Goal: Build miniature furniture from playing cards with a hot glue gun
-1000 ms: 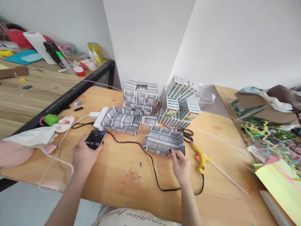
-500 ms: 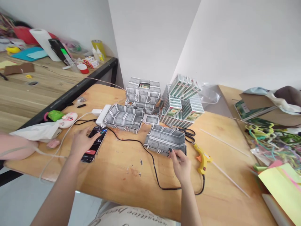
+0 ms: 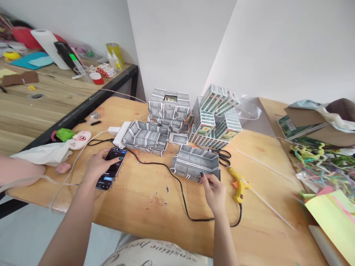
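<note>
My left hand point(image 3: 97, 165) is at the left edge of a black smartphone point(image 3: 114, 168) that lies on the table. Its fingers are curled along that edge, and the thumb reaches across the lit screen. My right hand point(image 3: 215, 190) pinches the near wall of an open tray made of patterned grey-and-white playing cards point(image 3: 194, 160), with thumb and fingers close together at its right part. Behind stands a second open card tray point(image 3: 146, 136), and past it a taller card-built box point(image 3: 169, 107). A loose card point(image 3: 179, 139) lies between them.
Stacked card packs point(image 3: 213, 114) stand at the back. Right of the tray lie black-handled scissors point(image 3: 223, 155) and a yellow glue gun point(image 3: 239, 184), its black cord point(image 3: 184, 203) looping across the table. Glue sticks point(image 3: 273, 208) lie farther right. A white power strip point(image 3: 121, 135) sits behind the phone.
The phone's screen has changed: a red button is gone and a blue one shows lower down. Both hands stay in nearly the same places, and the view has shifted slightly.
</note>
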Motion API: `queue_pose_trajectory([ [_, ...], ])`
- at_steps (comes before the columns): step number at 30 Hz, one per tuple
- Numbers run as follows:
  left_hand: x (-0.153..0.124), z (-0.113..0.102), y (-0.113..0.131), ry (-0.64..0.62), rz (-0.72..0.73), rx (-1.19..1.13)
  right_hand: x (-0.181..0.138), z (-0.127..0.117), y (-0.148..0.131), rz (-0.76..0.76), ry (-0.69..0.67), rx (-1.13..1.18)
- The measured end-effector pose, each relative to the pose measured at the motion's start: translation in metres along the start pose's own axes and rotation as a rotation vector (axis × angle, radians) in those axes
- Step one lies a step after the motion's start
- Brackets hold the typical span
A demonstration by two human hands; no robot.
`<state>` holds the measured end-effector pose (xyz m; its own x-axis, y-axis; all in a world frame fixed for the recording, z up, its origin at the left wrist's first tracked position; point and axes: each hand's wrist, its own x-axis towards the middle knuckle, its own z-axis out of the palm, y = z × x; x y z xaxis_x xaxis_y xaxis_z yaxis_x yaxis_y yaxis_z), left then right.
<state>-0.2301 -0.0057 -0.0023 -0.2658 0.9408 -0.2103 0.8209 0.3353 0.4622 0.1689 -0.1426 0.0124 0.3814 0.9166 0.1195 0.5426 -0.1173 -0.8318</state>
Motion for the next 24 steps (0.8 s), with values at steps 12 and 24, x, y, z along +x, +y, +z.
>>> queue_pose_trajectory([
  [12,0.008,0.001,-0.01,0.015,-0.142,-0.074,0.001,-0.002,-0.003,0.013,-0.004,0.007],
  [24,0.007,0.005,-0.013,0.056,-0.133,-0.019,0.0,0.001,-0.002,0.036,-0.003,0.065],
])
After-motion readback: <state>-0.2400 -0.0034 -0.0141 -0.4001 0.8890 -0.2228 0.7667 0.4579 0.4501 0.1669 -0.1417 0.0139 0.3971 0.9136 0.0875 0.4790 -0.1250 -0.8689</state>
